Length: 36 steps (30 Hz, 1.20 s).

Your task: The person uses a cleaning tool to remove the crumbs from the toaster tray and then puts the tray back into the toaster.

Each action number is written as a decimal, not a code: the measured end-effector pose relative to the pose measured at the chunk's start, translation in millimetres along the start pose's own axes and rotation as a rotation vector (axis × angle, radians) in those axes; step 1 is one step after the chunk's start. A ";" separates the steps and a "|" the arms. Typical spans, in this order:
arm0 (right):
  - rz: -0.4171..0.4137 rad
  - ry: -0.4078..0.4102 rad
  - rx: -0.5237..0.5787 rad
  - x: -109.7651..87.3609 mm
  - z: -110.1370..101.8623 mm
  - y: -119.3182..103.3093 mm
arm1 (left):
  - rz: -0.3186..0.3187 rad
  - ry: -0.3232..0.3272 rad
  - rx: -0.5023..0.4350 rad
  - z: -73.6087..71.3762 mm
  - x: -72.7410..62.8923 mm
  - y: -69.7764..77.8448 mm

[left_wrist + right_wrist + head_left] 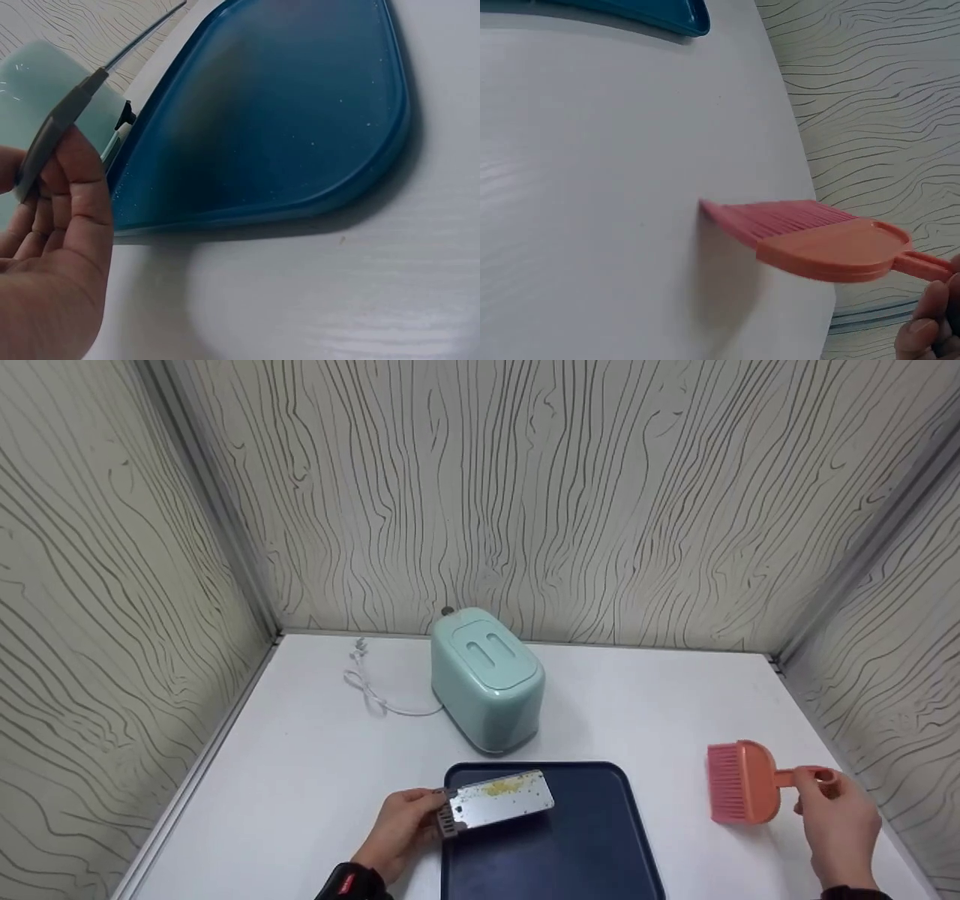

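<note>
My left hand point(405, 825) pinches the grey end of a flat metal crumb tray point(487, 808), with yellow crumbs scattered on its shiny surface. The crumb tray is held over the upper left part of a dark blue tray point(592, 855). In the left wrist view, its grey handle point(60, 124) sits between thumb and fingers. Over at the right, my right hand point(840, 817) grips the handle of an orange hand brush point(761, 781) with pink bristles pointing left. From the right wrist view, the bristles point(780, 217) are low over the white table, their tips near or touching it.
A mint green toaster point(487, 682) stands behind the blue tray, its white cord point(397, 710) lying to the left. Wood-patterned panels point(495, 495) close off the back and sides of the white table point(315, 765). Small specks dot the blue tray.
</note>
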State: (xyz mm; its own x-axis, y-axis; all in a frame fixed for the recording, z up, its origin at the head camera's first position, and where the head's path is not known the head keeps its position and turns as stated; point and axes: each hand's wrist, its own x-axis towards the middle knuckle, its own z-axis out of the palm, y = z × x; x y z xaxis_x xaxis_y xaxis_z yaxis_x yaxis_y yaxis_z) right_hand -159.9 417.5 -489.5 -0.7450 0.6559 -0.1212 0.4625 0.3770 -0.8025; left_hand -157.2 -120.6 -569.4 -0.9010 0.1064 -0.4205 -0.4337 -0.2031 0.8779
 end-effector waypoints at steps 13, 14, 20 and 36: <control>-0.339 0.049 -0.258 -2.7 13.1 -6.3 | -0.014 0.004 0.043 -0.1 0.2 -1.8; -0.340 0.044 -0.262 -1.8 13.7 -5.6 | -0.014 0.004 0.042 -0.2 -0.1 -1.8; -0.363 -0.035 -0.328 2.7 15.1 -5.5 | -0.010 0.001 0.029 -1.3 -0.4 -2.8; -0.561 -0.198 -0.452 10.0 11.6 -3.7 | 0.007 -0.023 0.007 0.3 -1.0 -0.6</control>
State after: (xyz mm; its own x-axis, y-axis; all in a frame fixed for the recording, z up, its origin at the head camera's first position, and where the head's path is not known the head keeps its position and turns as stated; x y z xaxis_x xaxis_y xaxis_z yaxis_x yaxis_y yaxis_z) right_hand -174.7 415.1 -494.6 -0.9801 0.1721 0.0990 0.1080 0.8807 -0.4613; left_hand -156.0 -120.3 -569.5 -0.9035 0.1278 -0.4091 -0.4274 -0.1973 0.8823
